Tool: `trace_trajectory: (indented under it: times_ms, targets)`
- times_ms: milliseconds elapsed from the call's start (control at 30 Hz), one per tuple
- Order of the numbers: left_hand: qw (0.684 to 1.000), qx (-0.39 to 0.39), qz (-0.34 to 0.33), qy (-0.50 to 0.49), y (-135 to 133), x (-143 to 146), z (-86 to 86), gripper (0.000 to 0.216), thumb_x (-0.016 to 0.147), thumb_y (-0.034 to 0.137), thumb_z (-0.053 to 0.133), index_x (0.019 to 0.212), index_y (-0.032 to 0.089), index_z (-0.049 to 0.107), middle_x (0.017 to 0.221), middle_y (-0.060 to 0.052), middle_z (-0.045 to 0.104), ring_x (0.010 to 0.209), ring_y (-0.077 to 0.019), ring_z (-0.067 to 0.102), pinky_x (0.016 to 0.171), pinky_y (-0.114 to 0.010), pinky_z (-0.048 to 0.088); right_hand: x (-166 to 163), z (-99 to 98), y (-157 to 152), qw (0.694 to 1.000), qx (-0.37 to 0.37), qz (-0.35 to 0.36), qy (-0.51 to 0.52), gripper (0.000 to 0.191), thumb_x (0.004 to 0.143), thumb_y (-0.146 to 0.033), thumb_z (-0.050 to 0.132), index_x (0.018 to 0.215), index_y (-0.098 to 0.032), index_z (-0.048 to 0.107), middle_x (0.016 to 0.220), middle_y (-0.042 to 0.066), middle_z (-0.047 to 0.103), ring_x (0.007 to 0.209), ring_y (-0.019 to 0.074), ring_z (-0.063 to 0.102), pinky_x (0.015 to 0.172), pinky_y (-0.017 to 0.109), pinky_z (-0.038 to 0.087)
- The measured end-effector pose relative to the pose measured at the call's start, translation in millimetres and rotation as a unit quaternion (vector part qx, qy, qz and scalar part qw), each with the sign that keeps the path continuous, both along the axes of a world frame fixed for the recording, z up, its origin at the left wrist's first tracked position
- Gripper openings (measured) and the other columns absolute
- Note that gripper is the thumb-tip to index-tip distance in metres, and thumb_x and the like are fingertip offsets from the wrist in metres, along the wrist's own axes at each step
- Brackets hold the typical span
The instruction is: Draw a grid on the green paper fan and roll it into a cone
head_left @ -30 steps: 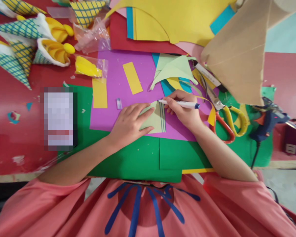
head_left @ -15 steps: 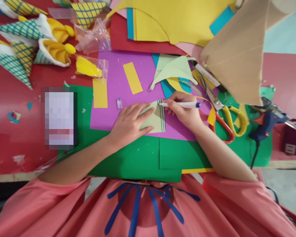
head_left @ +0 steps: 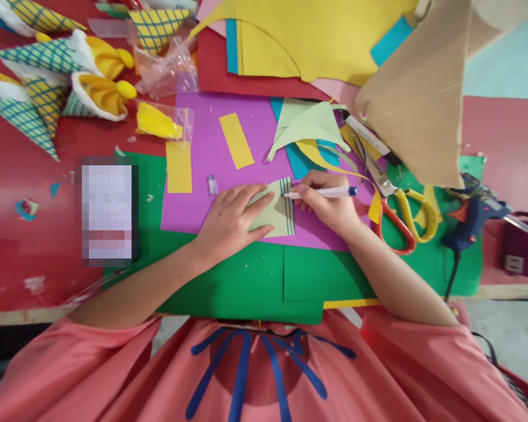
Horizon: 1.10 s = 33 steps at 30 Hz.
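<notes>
A pale green piece of paper [head_left: 276,218] with several dark blue lines along its right side lies on a purple sheet [head_left: 211,135]. My left hand [head_left: 232,218] rests flat on its left part, fingers spread, covering some of it. Between the closed fingers of my right hand [head_left: 328,202] is a white marker [head_left: 334,192] with a blue end, its tip at the lined part of the paper. Left of the paper lies a small pen cap [head_left: 212,184]. Two yellow paper strips [head_left: 236,140] lie farther back on the purple sheet.
Scissors [head_left: 398,214] with red and yellow handles lie right of my right hand, near a blue glue gun [head_left: 475,217]. A brown cardboard piece [head_left: 422,94] leans behind. Paper cones [head_left: 39,53] fill the back left; a phone [head_left: 108,211] lies at left.
My right hand has moved slightly down with the marker, and the tip has shifted from near the paper's top edge to lower on the lines. My left hand stays put.
</notes>
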<state>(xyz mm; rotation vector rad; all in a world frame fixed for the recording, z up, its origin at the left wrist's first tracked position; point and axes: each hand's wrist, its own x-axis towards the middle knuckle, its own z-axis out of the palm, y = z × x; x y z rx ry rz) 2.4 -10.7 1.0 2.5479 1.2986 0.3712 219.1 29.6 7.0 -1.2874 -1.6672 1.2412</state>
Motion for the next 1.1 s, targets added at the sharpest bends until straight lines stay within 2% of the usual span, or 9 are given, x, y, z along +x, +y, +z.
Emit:
trace_trajectory:
  times_ms: [433,667,1100]
  targets:
    - [1.0,-0.021,0.007,-0.018,-0.3,0.3,-1.0,0.052,0.086,0.041,0.057,0.132,0.019,0.049,0.129,-0.015,0.054,0.118,-0.0297,0.05,0.097,-0.046,0.039,-0.2,4.0,-5.6,1.0,-0.018,0.003,-0.005,0.021,0.076,-0.025,0.058,0.056,-0.017,0.056,0.052,-0.001,0.055,0.049,0.0094,0.047,0.048,0.023,0.036]
    - [1.0,0.002,0.002,0.006,-0.1,0.5,-0.8,0.05,0.088,0.045,0.053,0.131,0.018,0.05,0.129,-0.013,0.055,0.117,-0.028,0.051,0.096,-0.042,0.039,0.6,5.2,-10.9,0.999,-0.022,0.006,-0.029,0.023,0.076,-0.029,0.057,0.057,-0.016,0.058,0.051,0.0,0.057,0.048,0.0096,0.046,0.047,0.024,0.035]
    - [1.0,-0.003,0.004,-0.01,0.0,0.7,-2.3,0.051,0.088,0.044,0.053,0.132,0.018,0.05,0.129,-0.014,0.055,0.117,-0.0286,0.05,0.096,-0.043,0.039,4.0,4.2,-23.6,0.998,0.011,0.034,-0.048,0.026,0.079,-0.031,0.056,0.058,-0.016,0.058,0.05,-0.001,0.057,0.046,0.0079,0.045,0.048,0.022,0.035]
